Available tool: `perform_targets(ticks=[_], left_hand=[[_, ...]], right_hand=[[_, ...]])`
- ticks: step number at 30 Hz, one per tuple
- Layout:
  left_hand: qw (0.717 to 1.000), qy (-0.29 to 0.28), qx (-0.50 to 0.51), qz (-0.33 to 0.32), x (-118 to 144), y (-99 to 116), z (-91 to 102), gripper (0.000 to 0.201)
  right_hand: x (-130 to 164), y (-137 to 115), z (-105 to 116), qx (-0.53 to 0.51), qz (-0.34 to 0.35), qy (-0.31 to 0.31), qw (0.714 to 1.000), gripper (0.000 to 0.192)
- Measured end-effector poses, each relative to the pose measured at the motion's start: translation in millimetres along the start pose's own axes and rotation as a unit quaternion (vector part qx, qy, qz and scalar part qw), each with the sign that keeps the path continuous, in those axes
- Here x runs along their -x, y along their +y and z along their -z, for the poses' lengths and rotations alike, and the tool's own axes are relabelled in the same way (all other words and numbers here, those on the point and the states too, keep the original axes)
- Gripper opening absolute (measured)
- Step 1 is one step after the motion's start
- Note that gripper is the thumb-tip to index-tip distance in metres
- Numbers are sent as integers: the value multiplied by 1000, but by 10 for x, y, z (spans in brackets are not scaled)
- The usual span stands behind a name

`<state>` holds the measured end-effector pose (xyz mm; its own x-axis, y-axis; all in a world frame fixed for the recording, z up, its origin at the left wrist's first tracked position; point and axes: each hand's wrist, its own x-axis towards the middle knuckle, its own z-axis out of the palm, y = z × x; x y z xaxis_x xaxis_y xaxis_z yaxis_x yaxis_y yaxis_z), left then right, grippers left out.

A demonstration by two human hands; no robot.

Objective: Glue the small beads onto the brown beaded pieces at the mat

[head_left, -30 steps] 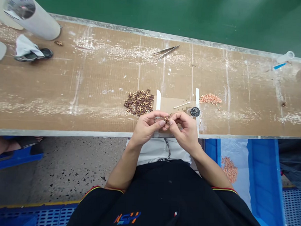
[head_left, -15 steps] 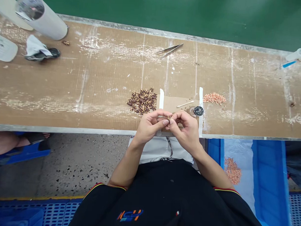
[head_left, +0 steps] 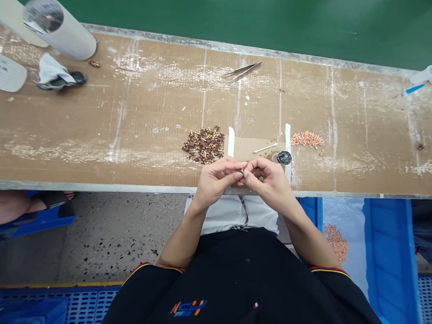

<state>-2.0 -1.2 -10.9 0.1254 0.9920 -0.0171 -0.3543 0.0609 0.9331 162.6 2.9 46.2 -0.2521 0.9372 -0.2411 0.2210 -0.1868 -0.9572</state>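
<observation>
At the table's near edge my left hand (head_left: 215, 181) and my right hand (head_left: 270, 185) meet fingertip to fingertip. Both are closed in a pinch on one small brown-and-gold piece (head_left: 242, 170), mostly covered by the fingers. Beyond my left hand lies a pile of similar brown-and-gold pieces (head_left: 204, 145). A cotton swab (head_left: 265, 148) rests on a cardboard patch (head_left: 247, 146) just past the fingers. Close to my right hand is a small clear container with a black top or contents (head_left: 284, 158). Small pinkish-orange pieces (head_left: 307, 139) are heaped to its right.
Tweezers (head_left: 242, 71) lie farther back on the cardboard-covered table (head_left: 150, 107). White bottles (head_left: 61, 29) and a crumpled cloth (head_left: 54, 71) stand at far left. A blue-tipped tool (head_left: 414, 89) lies far right. Below it, a blue bin (head_left: 386, 253) holds more orange pieces. Another person's leg (head_left: 9, 206) shows at left.
The fingers have shifted slightly around the small piece, and less of it shows now. The whole view has moved a little; the things on the table stay where they were.
</observation>
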Motion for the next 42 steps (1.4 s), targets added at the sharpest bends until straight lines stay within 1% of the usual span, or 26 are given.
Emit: perform_targets(ticks=[3, 6, 11, 16, 19, 22, 27, 32, 34, 38, 40, 42], left_hand=[[1000, -10, 22, 2, 7, -23, 3, 24], [1000, -11, 26, -5, 15, -34, 8, 22], [1000, 2, -19, -5, 32, -9, 21, 21], [998, -30, -49, -7, 37, 19, 42, 20], [997, -36, -71, -14, 37, 17, 48, 19], [997, -29, -70, -10, 42, 6, 40, 22], [999, -42, -10, -2, 52, -5, 23, 22], [999, -34, -27, -19, 50, 9, 18, 23], [998, -23, -36, -43, 53, 16, 10, 20], [991, -9, -69, -111, 65, 9, 1, 8], [988, -14, -84, -128, 68, -8, 4, 10], [988, -21, -78, -131, 64, -28, 7, 12]], right_hand=[[-24, -2, 52, -12, -16, -34, 999, 19], [-38, 4, 66, -25, -24, -44, 998, 20], [-37, 20, 62, -34, -39, -43, 998, 20], [-62, 51, 109, -64, -59, -90, 992, 20], [-74, 69, 134, -73, -63, -102, 990, 22], [-50, 83, 135, -85, -57, -93, 990, 30], [44, 130, 81, -139, -22, -83, 987, 47], [106, 186, 26, -118, -19, -56, 991, 53], [112, 185, 24, -104, -14, -55, 993, 54], [107, 154, 50, -81, -2, -46, 996, 52], [105, 138, 70, -50, 12, -25, 998, 46], [104, 120, 90, -5, 40, -1, 999, 34]])
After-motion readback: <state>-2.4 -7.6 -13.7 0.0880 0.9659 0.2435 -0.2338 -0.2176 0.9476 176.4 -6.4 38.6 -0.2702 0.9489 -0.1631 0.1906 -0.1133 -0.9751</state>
